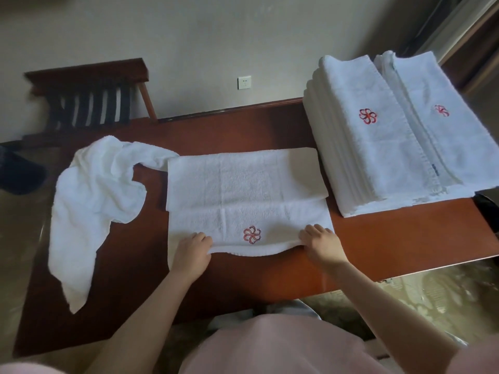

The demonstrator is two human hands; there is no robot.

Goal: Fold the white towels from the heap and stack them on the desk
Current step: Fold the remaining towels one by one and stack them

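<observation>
While pinched at its near edge by the left hand (193, 252) and right hand (321, 244) fingers (314, 230), the towel (243, 184) is spread on the tabletop (391, 238) set against the wall (189, 36).

I am reading this as a hotel guest room. A dark polished wooden desk (391, 238) is standing against a plain pale wall (189, 36). Behind the desk's far left end a wooden luggage rack (91, 101) with dark straps is sitting. A white wall socket (244, 82) is showing just above the desk's back edge. On the desk's right end two stacks of identical white towels (378, 157) are sitting, each topped with the same red embroidered flower logo (367, 116). Beneath the desk's near right corner, what may be patterned carpet (437, 295) is showing, blurred.
</observation>
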